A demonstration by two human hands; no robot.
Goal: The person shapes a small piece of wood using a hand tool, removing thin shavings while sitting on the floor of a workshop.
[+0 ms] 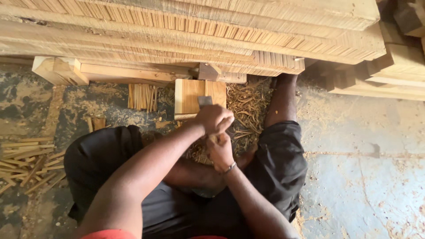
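Observation:
I sit on the floor with my legs in dark trousers (279, 159) folded. My left hand (214, 118) is shut on a tool with a flat metal blade (204, 101), raised just in front of a square wooden block (189, 95). Directly below it, my right hand (220, 149), with a metal bracelet on the wrist, is closed around a small piece of wood that my fingers mostly hide. Curled wood shavings (248, 106) lie around both hands and between my knees.
Long stacks of thin wooden slats and planks (199, 35) run across the top. A short bundle of cut sticks (141, 96) lies beside the block. More loose sticks (26, 163) are scattered at the left. Dusty concrete floor (363, 177) spreads to the right.

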